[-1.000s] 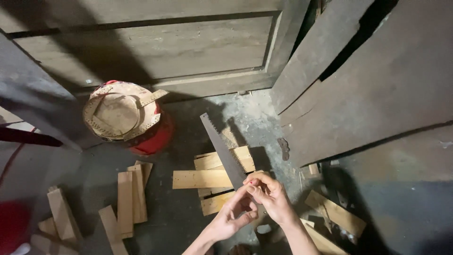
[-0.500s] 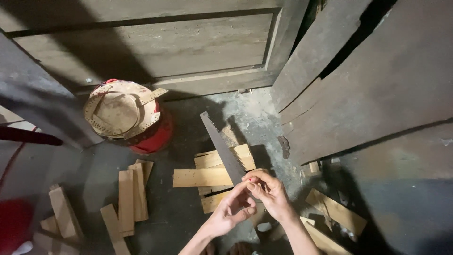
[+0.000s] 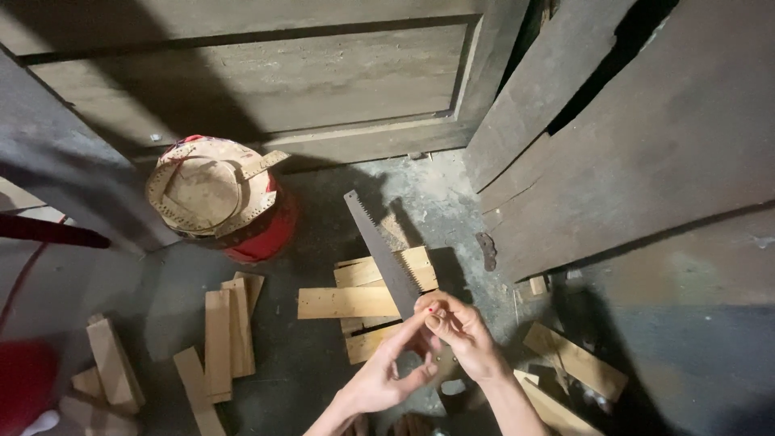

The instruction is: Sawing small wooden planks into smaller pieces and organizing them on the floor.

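Right hand (image 3: pixel 467 343): fingers curled, thumb and forefinger pinched together at the base of the saw blade (image 3: pixel 381 252), right where the toothed edge ends. The lower end of the saw is hidden under this hand; a handle cannot be made out.

Left hand (image 3: pixel 387 375): fingers loosely spread and half open, forefinger stretched up so its tip meets the right hand's fingertips at the blade. Whether it presses the metal itself cannot be told.

Saw blade: dark, runs up and to the left from the fingers, tip pointing toward the red bucket (image 3: pixel 262 234) topped with a woven hat (image 3: pixel 206 190). It passes over pale wood offcuts (image 3: pixel 347 301) lying on the concrete floor (image 3: pixel 436 202). More offcuts (image 3: pixel 222 331) lie to the left, apart from the hands.

Against the frame one second back: blade angle and tip position roughly the same; hands sit in the same spot, left forefinger now raised closer to the pinch point.
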